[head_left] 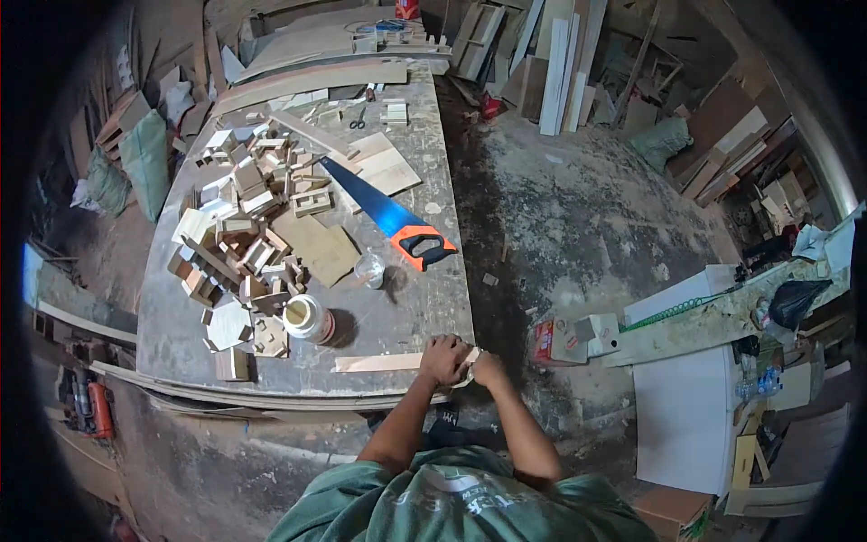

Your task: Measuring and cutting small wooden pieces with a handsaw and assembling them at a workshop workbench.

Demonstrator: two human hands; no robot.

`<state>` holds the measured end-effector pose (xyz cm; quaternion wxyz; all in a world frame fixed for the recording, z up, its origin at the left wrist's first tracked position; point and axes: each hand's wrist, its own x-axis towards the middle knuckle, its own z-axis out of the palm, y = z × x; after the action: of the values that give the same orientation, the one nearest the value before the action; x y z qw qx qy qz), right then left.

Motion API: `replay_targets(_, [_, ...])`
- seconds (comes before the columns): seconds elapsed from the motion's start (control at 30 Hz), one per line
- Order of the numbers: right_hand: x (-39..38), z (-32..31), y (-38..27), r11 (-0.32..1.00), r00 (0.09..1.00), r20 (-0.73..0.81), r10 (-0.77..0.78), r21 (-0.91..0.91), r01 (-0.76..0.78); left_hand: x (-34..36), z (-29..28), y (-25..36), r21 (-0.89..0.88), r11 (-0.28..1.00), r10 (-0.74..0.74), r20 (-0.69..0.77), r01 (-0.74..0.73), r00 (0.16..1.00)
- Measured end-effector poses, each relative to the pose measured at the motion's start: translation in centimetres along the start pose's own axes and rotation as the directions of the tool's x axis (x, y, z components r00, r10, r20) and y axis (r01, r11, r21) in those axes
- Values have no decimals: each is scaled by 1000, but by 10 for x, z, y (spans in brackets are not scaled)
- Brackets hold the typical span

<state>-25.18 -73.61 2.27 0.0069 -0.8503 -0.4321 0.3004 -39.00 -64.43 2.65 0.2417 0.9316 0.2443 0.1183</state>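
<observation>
A thin, pale wooden strip point(379, 362) lies along the near edge of the workbench, at its right corner. My left hand point(444, 359) presses down over the strip with curled fingers. At the strip's right end, just past the corner, is my right hand point(489, 369), closed in a fist-like grip. What that hand holds is mostly hidden; a pale edge shows between the hands. Left of them stands an open white tub point(305, 318), with a small clear cup point(369, 270) beyond it. A handsaw point(384, 210) with an orange and black handle lies farther back.
Small wooden blocks and frames point(244, 217) are heaped on the bench's left. Flat boards point(384, 164) and scissors point(358, 118) lie beyond. To the right, a red box point(544, 341) stands by a long plank point(686, 325). Boards point(560, 72) lean at the back.
</observation>
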Motion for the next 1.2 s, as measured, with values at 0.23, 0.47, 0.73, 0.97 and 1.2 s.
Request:
replay_targets(0.23, [-32, -15, -10, 991, 987, -102, 120, 66, -114, 3, 10, 1, -47, 998, 39, -26, -40, 999])
replay_targets(0.47, [-84, -66, -41, 989, 990, 40, 134, -64, -132, -3, 11, -7, -39, 999, 12, 0, -12, 1000])
replay_targets(0.73, [-53, -45, -28, 997, 999, -48, 17, -75, -20, -3, 9, -9, -46, 998, 32, -51, -35, 998])
replay_targets(0.97, [-46, -60, -38, 985, 982, 84, 169, 23, -171, 5, 7, 2, -27, 999, 42, 38, -41, 998])
replay_targets(1.2, [-25, -23, 1, 996, 996, -26, 85, -3, -86, 10, 10, 7, -22, 998, 59, -21, -59, 998])
